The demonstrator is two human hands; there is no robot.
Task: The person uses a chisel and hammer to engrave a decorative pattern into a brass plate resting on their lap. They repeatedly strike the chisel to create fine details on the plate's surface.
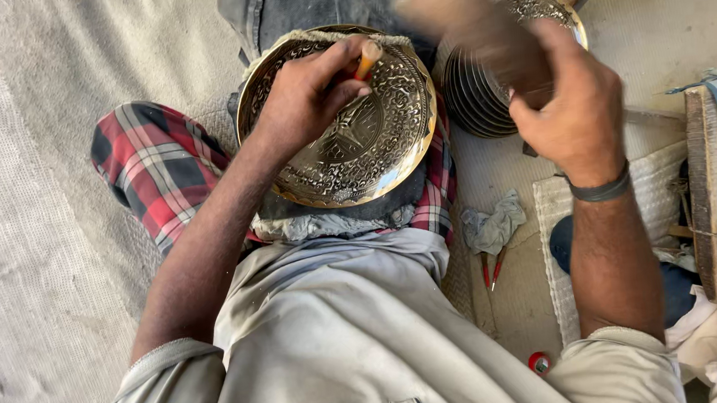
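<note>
I see pale woven matting point(55, 251) spread as the floor under everything; my left hand point(307, 95) is clenched around a small orange-tipped punch point(368, 56), its point set on the engraved brass plate point(345, 134); the plate lies beneath that fist on a padded rest over my plaid-clad lap, its surface thick with embossed scrollwork; my right hand point(577, 112), raised to the right of the punch, grasps a blurred wooden mallet point(473, 26); behind it sits a stack of brass plates point(486, 89).
</note>
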